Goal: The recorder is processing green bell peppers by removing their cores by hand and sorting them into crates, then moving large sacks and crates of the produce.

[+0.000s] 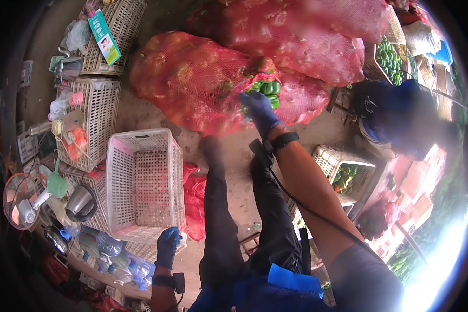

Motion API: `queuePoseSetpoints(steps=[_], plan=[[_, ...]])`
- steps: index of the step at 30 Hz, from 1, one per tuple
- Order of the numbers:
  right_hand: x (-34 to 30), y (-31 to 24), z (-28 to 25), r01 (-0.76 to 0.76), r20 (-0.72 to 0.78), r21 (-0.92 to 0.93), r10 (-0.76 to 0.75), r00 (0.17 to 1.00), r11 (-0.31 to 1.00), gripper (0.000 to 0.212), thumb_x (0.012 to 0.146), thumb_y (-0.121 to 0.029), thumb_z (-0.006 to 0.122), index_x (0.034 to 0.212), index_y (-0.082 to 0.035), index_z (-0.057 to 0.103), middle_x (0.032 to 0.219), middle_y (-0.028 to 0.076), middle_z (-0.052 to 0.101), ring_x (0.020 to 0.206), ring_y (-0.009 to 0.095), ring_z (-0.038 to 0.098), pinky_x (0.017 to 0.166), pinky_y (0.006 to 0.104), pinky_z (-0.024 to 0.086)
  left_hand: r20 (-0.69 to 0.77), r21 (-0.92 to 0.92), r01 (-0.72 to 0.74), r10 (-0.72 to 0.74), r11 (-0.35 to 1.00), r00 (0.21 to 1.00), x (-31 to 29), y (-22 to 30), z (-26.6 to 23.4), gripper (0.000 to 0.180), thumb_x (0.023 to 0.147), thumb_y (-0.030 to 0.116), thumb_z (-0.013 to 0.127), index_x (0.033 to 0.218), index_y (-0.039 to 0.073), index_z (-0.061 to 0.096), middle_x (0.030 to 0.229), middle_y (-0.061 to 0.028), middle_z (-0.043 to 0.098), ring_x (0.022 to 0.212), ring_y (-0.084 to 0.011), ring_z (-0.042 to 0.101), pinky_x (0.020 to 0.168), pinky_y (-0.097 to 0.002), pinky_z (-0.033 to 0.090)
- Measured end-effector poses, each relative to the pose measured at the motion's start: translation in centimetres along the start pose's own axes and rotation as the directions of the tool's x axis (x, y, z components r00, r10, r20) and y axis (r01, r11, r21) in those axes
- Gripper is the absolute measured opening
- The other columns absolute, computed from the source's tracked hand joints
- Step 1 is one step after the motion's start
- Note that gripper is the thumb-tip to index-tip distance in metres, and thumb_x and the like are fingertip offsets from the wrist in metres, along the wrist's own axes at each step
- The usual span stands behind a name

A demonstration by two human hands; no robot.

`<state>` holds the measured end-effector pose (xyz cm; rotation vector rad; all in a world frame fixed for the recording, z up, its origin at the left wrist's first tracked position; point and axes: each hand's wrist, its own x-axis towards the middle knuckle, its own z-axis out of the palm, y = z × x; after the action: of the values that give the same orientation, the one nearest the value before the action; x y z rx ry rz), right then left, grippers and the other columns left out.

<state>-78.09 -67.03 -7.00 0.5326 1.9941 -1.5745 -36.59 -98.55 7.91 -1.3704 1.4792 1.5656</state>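
Observation:
A bulging red mesh sack (187, 78) lies ahead of me, with green bell peppers (268, 89) showing through its opening at the right end. My right hand (261, 110), in a blue glove, is closed on the netting at the lower edge of that opening. Down to the left, an upright white plastic crate (145, 182) has nothing in it. My left hand (167, 248), also gloved in blue, is closed at the crate's near right corner, seemingly on the rim. Its fingertips are partly hidden.
More full red mesh sacks (317, 52) lie behind. Crates (91, 119) with bottles, a kettle (81, 202) and a fan (21, 203) line the left. At right are a crate with green produce (343, 179) and another person (400, 114), blurred. Red netting (194, 203) lies beside my leg.

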Motion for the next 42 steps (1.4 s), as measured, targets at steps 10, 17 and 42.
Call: queuePoseSetpoints(steps=[10, 17, 42], plan=[[1.6, -3.9, 2.0, -0.266, -0.014, 0.516, 0.319, 0.948, 0.814, 0.028, 0.085, -0.037, 0.072, 0.099, -0.016, 0.059, 0.081, 0.003, 0.052, 0.082, 0.021, 0.056, 0.076, 0.0431, 0.048, -0.012, -0.11, 0.206, -0.209, 0.972, 0.978, -0.5, -4.8, -2.3, 0.027, 0.091, 0.021, 0.065, 0.11, 0.002, 0.064, 0.088, -0.0047, 0.067, 0.073, -0.0126, 0.065, 0.063, -0.0239, 0.05], [3.9, -0.9, 1.0, 0.007, -0.084, 0.295, 0.019, 0.996, 0.955, 0.019, 0.088, -0.032, 0.069, 0.098, -0.016, 0.064, 0.067, 0.0, 0.054, 0.064, 0.017, 0.056, 0.059, 0.033, 0.048, 0.029, -0.153, 0.196, -0.194, 0.969, 0.981, -0.1, -5.5, -2.4, 0.029, 0.091, 0.02, 0.066, 0.112, 0.002, 0.063, 0.09, -0.0046, 0.067, 0.075, -0.0135, 0.066, 0.063, -0.0241, 0.05], [-22.6, -3.8, -4.5, -0.292, 0.351, 0.454, 0.132, 0.927, 0.842, 0.008, 0.084, -0.006, 0.065, 0.08, -0.01, 0.059, 0.065, -0.005, 0.052, 0.054, 0.004, 0.045, 0.048, 0.0209, 0.032, -0.021, 0.219, -0.062, 0.068, 0.974, 0.997, -4.7, -6.7, 3.3, 0.021, 0.091, 0.024, 0.066, 0.101, 0.006, 0.067, 0.077, 0.001, 0.064, 0.067, -0.0072, 0.058, 0.061, -0.025, 0.048]])
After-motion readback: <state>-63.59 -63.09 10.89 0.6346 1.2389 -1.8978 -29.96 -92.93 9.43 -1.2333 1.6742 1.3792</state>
